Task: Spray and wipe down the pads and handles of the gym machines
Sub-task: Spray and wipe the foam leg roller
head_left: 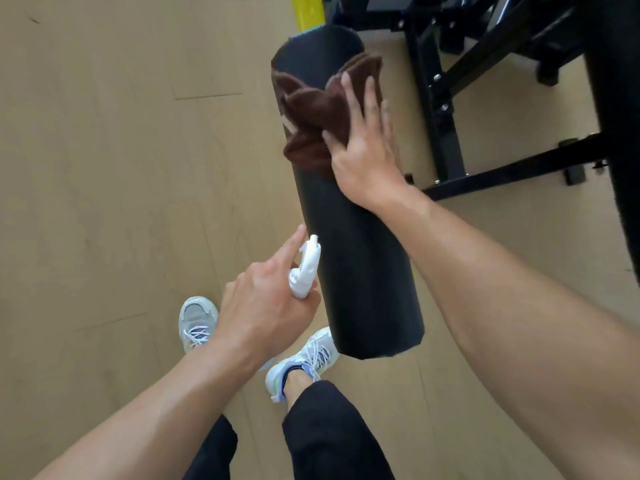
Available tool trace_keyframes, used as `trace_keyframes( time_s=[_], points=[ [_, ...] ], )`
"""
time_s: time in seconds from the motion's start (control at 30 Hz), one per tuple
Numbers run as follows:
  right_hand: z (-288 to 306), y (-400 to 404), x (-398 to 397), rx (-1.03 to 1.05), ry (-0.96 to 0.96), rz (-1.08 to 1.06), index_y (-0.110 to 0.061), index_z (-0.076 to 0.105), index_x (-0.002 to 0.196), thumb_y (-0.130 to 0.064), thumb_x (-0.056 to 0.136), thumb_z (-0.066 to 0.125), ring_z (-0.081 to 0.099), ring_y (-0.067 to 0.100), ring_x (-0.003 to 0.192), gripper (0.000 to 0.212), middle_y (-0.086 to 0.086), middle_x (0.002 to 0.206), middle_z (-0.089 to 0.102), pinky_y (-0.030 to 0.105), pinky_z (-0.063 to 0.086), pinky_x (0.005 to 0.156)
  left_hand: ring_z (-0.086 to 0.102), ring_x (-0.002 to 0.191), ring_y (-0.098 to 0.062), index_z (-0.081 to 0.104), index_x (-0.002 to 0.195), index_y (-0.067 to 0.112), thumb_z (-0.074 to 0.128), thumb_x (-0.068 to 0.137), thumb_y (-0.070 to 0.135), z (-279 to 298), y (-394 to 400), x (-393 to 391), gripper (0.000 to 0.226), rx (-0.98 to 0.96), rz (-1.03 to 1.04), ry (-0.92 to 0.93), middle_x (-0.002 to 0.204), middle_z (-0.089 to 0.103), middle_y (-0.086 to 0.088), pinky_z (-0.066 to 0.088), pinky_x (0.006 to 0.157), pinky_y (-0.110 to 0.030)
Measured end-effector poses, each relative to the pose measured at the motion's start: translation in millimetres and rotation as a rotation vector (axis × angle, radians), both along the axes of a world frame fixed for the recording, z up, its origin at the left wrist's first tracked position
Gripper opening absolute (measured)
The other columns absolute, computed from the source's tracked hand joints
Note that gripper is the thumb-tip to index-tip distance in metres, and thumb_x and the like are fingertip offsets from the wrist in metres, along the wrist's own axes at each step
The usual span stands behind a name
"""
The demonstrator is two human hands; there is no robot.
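Note:
A long black roller pad runs from the upper middle down to the centre of the head view. A crumpled brown cloth lies over its far part. My right hand presses the cloth against the pad with straight, spread fingers. My left hand grips a white spray bottle just left of the pad's near part. Its index finger points forward beside the nozzle. The bottle's body is hidden under the hand.
The black steel frame of the machine stands at the upper right on a light wood floor. Another black pad fills the right edge. A yellow part shows at the top. My shoes stand under the pad's near end.

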State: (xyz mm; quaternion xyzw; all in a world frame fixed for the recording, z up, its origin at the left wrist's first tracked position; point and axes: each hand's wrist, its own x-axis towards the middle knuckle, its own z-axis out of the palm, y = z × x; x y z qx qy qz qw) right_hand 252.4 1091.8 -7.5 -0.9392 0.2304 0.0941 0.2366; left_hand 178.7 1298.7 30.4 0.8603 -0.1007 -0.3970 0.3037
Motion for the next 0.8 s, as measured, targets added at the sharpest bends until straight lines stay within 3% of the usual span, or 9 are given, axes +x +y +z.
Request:
trace_keyframes(
  time_s=[0.13, 0.2, 0.33, 0.43, 0.53, 0.6, 0.67, 0.77, 0.8],
  points=[
    [2.1, 22.3, -106.8, -0.011, -0.026, 0.027, -0.035, 0.005, 0.165, -0.042, 0.105, 0.049, -0.005, 0.032, 0.16, 0.074, 0.001, 0.174, -0.006, 0.057, 0.006, 0.128, 0.067, 0.094, -0.026, 0.022, 0.15, 0.057, 0.058, 0.086, 0.033, -2.0, -3.0, -4.1, 0.077, 0.0, -0.062, -0.001, 0.1, 0.074, 0.013, 0.054, 0.084, -0.046],
    [3.0, 42.7, -165.5, -0.077, -0.006, -0.011, -0.032, 0.007, 0.166, -0.037, 0.103, 0.054, -0.003, 0.033, 0.16, 0.079, 0.003, 0.174, -0.003, 0.06, 0.015, 0.127, 0.067, 0.095, -0.027, 0.029, 0.146, 0.054, 0.06, 0.085, 0.033, -1.1, -3.4, -3.6, 0.071, 0.0, -0.093, -0.019, 0.1, 0.073, 0.014, 0.054, 0.083, -0.046],
    [2.9, 87.4, -261.2, -0.254, 0.07, -0.105, -0.024, 0.015, 0.166, -0.033, 0.095, 0.052, 0.007, 0.038, 0.159, 0.081, 0.011, 0.173, 0.007, 0.064, 0.028, 0.12, 0.066, 0.09, -0.028, 0.013, 0.156, 0.057, 0.061, 0.087, 0.03, 1.6, -9.1, -1.0, 0.088, 0.017, -0.169, -0.054, 0.096, 0.07, 0.015, 0.053, 0.081, -0.044],
    [-1.3, 108.7, -279.4, -0.262, 0.069, -0.186, -0.021, 0.023, 0.163, -0.039, 0.092, 0.047, 0.013, 0.043, 0.157, 0.077, 0.016, 0.171, 0.015, 0.067, 0.031, 0.117, 0.066, 0.093, -0.026, 0.01, 0.157, 0.055, 0.06, 0.088, 0.029, 0.3, -17.1, 4.4, 0.089, 0.011, -0.2, -0.072, 0.102, 0.07, 0.021, 0.053, 0.082, -0.042],
    [-3.9, 112.3, -252.1, -0.225, 0.074, -0.36, -0.02, 0.026, 0.162, -0.044, 0.091, 0.046, 0.017, 0.043, 0.156, 0.077, 0.016, 0.169, 0.02, 0.064, 0.023, 0.122, 0.063, 0.088, -0.024, 0.01, 0.158, 0.054, 0.059, 0.088, 0.03, 0.3, -26.1, 9.0, 0.089, 0.034, -0.253, -0.081, 0.098, 0.067, 0.017, 0.051, 0.079, -0.038],
    [-5.5, 100.3, -236.2, -0.141, 0.013, -0.51, -0.022, 0.03, 0.161, -0.046, 0.091, 0.046, 0.024, 0.034, 0.154, 0.075, 0.009, 0.167, 0.028, 0.054, 0.022, 0.124, 0.061, 0.087, -0.025, 0.009, 0.157, 0.055, 0.058, 0.088, 0.03, 0.7, -30.6, 10.3, 0.089, 0.056, -0.273, -0.086, 0.096, 0.067, 0.014, 0.048, 0.078, -0.037],
    [-9.7, 73.7, -229.7, 0.042, -0.099, -0.655, -0.023, 0.045, 0.153, -0.045, 0.093, 0.046, 0.042, 0.022, 0.145, 0.064, 0.001, 0.156, 0.048, 0.041, 0.034, 0.119, 0.058, 0.083, -0.024, 0.008, 0.157, 0.055, 0.058, 0.089, 0.031, 0.1, -32.7, 10.1, 0.089, 0.057, -0.267, -0.093, 0.092, 0.064, 0.014, 0.044, 0.075, -0.036],
    [-12.5, 20.4, -226.5, 0.455, -0.057, -0.969, -0.021, 0.075, 0.109, -0.036, 0.104, 0.051, 0.067, 0.02, 0.109, 0.029, -0.008, 0.101, 0.077, 0.026, 0.05, 0.085, 0.06, 0.084, -0.021, 0.01, 0.158, 0.054, 0.058, 0.089, 0.032, -3.8, -31.3, 11.4, 0.087, 0.051, -0.247, -0.099, 0.097, 0.068, 0.018, 0.045, 0.074, -0.035],
    [-10.8, 6.1, -222.6, 0.603, 0.012, -1.082, -0.019, 0.079, 0.089, -0.032, 0.105, 0.052, 0.067, 0.02, 0.098, 0.033, -0.008, 0.087, 0.077, 0.024, 0.049, 0.079, 0.062, 0.087, -0.021, 0.01, 0.158, 0.054, 0.058, 0.089, 0.032, -5.1, -30.7, 11.7, 0.087, 0.051, -0.248, -0.103, 0.1, 0.069, 0.019, 0.047, 0.076, -0.035]
  ],
)
